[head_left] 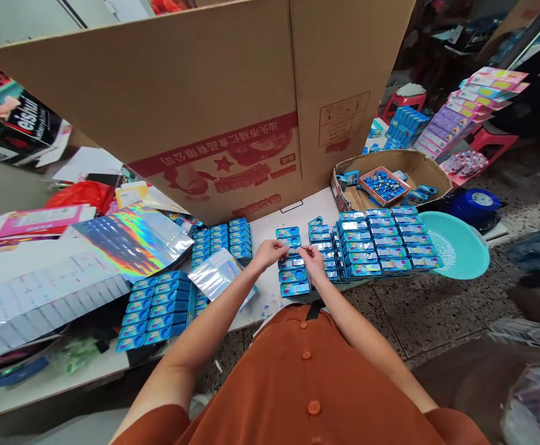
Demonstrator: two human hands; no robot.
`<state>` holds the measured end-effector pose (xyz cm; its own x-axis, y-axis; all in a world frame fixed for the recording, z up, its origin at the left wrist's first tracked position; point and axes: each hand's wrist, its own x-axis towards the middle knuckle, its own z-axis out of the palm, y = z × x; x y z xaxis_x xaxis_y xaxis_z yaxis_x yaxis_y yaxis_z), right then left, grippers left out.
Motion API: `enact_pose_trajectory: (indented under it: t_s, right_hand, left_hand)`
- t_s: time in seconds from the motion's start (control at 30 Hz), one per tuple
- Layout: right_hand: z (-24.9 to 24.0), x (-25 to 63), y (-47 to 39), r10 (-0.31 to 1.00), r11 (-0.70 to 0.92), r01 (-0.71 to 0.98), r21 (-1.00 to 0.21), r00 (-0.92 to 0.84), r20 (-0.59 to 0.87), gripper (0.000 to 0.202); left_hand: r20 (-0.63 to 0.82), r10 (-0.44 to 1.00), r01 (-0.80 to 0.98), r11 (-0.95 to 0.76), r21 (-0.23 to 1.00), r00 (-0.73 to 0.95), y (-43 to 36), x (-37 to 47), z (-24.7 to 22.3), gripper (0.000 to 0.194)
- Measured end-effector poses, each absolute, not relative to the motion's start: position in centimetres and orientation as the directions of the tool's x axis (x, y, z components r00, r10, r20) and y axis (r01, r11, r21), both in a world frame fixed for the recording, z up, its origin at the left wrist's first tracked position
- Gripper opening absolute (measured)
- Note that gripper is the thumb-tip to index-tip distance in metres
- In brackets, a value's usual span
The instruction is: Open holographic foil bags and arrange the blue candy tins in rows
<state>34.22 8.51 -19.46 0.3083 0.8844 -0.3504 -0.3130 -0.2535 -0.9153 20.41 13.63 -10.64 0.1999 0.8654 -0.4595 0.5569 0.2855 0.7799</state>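
My left hand and my right hand meet over a column of small blue packs on the white table. Both have thumb and fingers pinched together at one pack in the column; whatever lies between the fingertips is too small to make out. To the right stand rows of stacked blue packs. On the left, a shiny silvery sheet lies beside more stacked blue packs.
A tall cardboard box stands behind the table. At the right are a cut-down carton with a pink tray of small blue pieces, and a turquoise basin of white pieces. Further blue packs sit at the left.
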Motion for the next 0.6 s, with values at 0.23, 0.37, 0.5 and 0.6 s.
enact_pose_trajectory:
  t_s: [0.23,0.37,0.5,0.6]
  right_hand:
    - [-19.5,34.2,8.5,0.885,-0.244,-0.299,-0.923,0.319,-0.337,0.041]
    - [-19.5,34.3,8.6,0.885,-0.236,-0.295,-0.926,0.328,-0.33,0.04]
    - [-19.5,34.3,8.6,0.886,-0.23,-0.297,-0.927,0.33,-0.325,0.039]
    - [-19.5,34.3,8.6,0.888,-0.225,-0.297,-0.928,0.33,-0.32,0.038]
  left_hand:
    - [-0.386,0.917,0.662,0.225,0.715,0.105,12.6,20.2,-11.3,0.018]
    - [-0.34,0.939,0.73,0.196,0.655,0.052,12.4,20.4,-11.6,0.019]
    - [-0.318,0.947,0.766,0.176,0.619,0.039,12.4,20.6,-11.7,0.021]
    - [-0.299,0.954,0.795,0.154,0.587,0.036,12.2,20.8,-11.6,0.018]
